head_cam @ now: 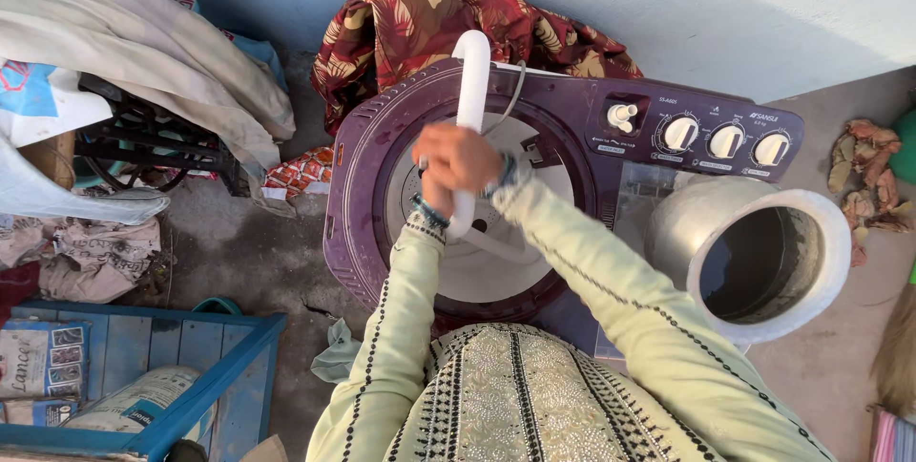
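I look down on a purple twin-tub washing machine (572,107) with its white wash tub (501,276) open. A curved white pipe (471,80) hangs from the machine's back edge down into the tub. My right hand (465,155) is wrapped around the pipe near its middle. My left hand (436,193) grips the same pipe just below, touching the right hand. Both arms wear pale green sleeves, with bangles at the wrists. The pipe's lower end sits inside the tub, partly hidden by my hands.
A large metal pot (763,262) holding water rests on the machine's right side, below three white dials (725,140). A red patterned cloth (429,23) lies behind the machine. Beige cloths (143,52) and a blue crate (205,352) are to the left.
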